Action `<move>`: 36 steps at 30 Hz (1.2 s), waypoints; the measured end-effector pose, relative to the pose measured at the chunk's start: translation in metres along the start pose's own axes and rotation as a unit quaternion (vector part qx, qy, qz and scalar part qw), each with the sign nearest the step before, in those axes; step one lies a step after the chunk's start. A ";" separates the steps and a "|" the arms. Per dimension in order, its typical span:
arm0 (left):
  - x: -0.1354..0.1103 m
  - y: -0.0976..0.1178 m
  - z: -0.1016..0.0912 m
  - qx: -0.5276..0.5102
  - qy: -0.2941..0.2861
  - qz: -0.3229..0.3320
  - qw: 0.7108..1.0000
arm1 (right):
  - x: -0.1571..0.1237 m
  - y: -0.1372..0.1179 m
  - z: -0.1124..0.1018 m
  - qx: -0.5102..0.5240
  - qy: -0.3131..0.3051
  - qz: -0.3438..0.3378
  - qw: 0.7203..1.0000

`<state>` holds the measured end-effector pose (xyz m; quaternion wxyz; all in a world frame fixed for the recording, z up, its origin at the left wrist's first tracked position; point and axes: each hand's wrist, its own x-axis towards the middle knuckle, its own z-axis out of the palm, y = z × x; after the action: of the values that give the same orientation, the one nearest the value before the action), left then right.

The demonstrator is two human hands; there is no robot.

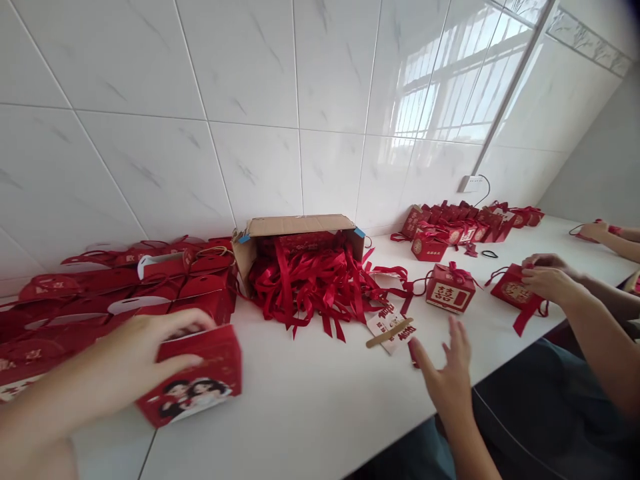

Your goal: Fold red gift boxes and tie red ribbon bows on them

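Note:
My left hand point(165, 353) grips a red gift box point(225, 363) by its top at the lower left. A cartoon couple is printed on the box's front, and part of the top is hidden by my fingers. Over the table edge my right hand point(450, 373) is open, fingers spread, holding nothing. Close to its fingertips are a printed card point(395, 343), a flat wooden stick point(390, 332) lying across it, and a small dark red piece point(414, 353). Behind the stick, a finished-looking red box with a bow point(450, 288) stands upright.
A cardboard box point(303, 227) spills red ribbons point(315, 280) onto the white table point(280, 400). Rows of red boxes point(100, 287) fill the left; bowed boxes point(445, 223) line the wall. At right, a co-worker's hands point(555, 277) handle a box point(513, 287); another person's hand point(595, 231) is farther off.

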<state>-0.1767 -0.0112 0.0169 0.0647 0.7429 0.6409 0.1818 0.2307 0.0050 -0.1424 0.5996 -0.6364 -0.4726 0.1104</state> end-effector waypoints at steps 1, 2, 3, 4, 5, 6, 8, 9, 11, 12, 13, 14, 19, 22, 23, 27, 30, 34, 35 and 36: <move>0.004 0.018 0.004 -0.019 -0.064 0.034 0.997 | -0.006 -0.015 0.006 0.019 -0.046 -0.040 0.998; 0.007 0.034 0.011 -0.034 -0.091 0.071 0.993 | -0.012 -0.031 0.012 0.042 -0.091 -0.072 0.992; 0.011 0.048 0.020 -0.050 -0.103 0.105 0.988 | -0.018 -0.045 0.017 0.072 -0.143 -0.098 0.982; 0.013 0.060 0.031 -0.069 -0.102 0.132 0.984 | -0.023 -0.058 0.023 0.099 -0.202 -0.116 0.967; 0.015 0.070 0.043 -0.093 -0.109 0.161 0.976 | -0.028 -0.068 0.027 0.121 -0.257 -0.128 0.950; 0.015 0.079 0.054 -0.120 -0.106 0.191 0.968 | -0.033 -0.077 0.032 0.141 -0.305 -0.129 0.933; 0.015 0.092 0.072 -0.145 -0.062 0.219 0.963 | -0.041 -0.086 0.039 0.175 -0.372 -0.110 0.905; 0.015 0.096 0.077 -0.143 -0.033 0.216 0.965 | -0.044 -0.088 0.042 0.189 -0.382 -0.091 0.900; 0.013 0.099 0.080 -0.127 0.021 0.176 0.976 | -0.050 -0.086 0.046 0.206 -0.374 -0.057 0.902; 0.013 0.099 0.078 -0.118 0.035 0.147 0.982 | -0.051 -0.084 0.046 0.210 -0.361 -0.046 0.907; 0.012 0.098 0.075 -0.111 0.039 0.115 0.986 | -0.053 -0.081 0.046 0.213 -0.347 -0.040 0.912; 0.012 0.096 0.071 -0.109 0.033 0.088 0.990 | -0.054 -0.079 0.045 0.218 -0.337 -0.038 0.915; 0.012 0.093 0.063 -0.160 -0.020 0.033 0.986 | -0.056 -0.073 0.041 0.245 -0.294 -0.023 0.923; 0.012 0.095 0.068 -0.226 0.003 0.031 0.974 | -0.057 -0.074 0.039 0.247 -0.277 -0.025 0.928; 0.012 0.096 0.070 -0.249 0.013 0.034 0.968 | -0.058 -0.074 0.038 0.247 -0.274 -0.029 0.929; 0.011 0.101 0.076 -0.291 0.037 0.074 0.953 | -0.059 -0.075 0.034 0.267 -0.292 -0.037 0.918; 0.009 0.104 0.077 -0.235 0.033 0.140 0.961 | -0.059 -0.077 0.030 0.275 -0.305 -0.038 0.911; 0.005 0.107 0.079 -0.183 0.021 0.233 0.955 | -0.061 -0.077 0.028 0.264 -0.296 -0.046 0.917; 0.004 0.107 0.081 -0.184 0.013 0.253 0.950 | -0.061 -0.076 0.028 0.264 -0.290 -0.041 0.919; 0.004 0.108 0.083 -0.188 0.003 0.266 0.946 | -0.061 -0.075 0.028 0.264 -0.283 -0.031 0.921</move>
<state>-0.0466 -0.0142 -0.0239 0.1506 0.8603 0.3745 0.3113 0.1430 -0.0339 -0.1104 0.5902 -0.3823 -0.5956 0.3883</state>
